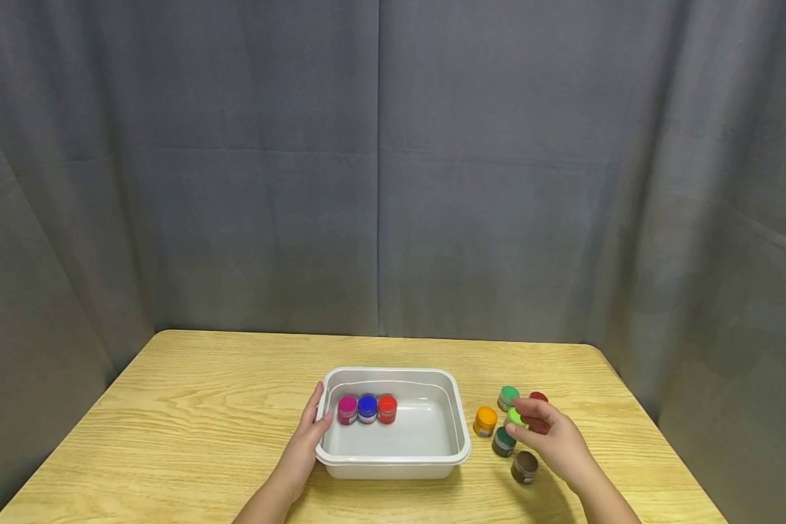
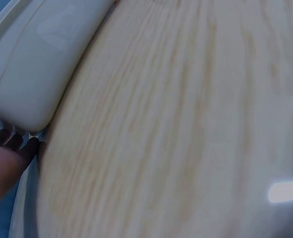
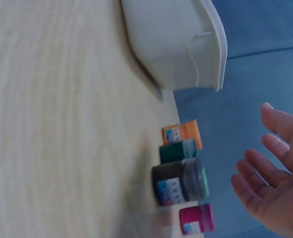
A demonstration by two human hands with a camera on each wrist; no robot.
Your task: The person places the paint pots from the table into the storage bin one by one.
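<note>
My left hand (image 1: 299, 444) grips the left side of a white plastic tub (image 1: 393, 460), its thumb over the rim and its fingers outside. Inside stand a magenta paint jar (image 1: 347, 410), a blue jar (image 1: 367, 408) and a red jar (image 1: 387, 409), side by side. Over the loose jars to the right hovers my right hand (image 1: 559, 442), fingers spread and holding nothing, as the right wrist view shows. Beneath or beside it are a lime green jar (image 1: 514, 418), partly hidden, a dark red jar (image 1: 538, 397), a dark green jar (image 1: 503, 442) and a brown jar (image 3: 169, 183).
An orange jar (image 1: 485, 421) stands just right of the tub, with a green jar (image 1: 508, 397) behind it. The wooden table (image 1: 223, 393) reaches back to a grey curtain (image 1: 268, 240), which also hangs at both sides.
</note>
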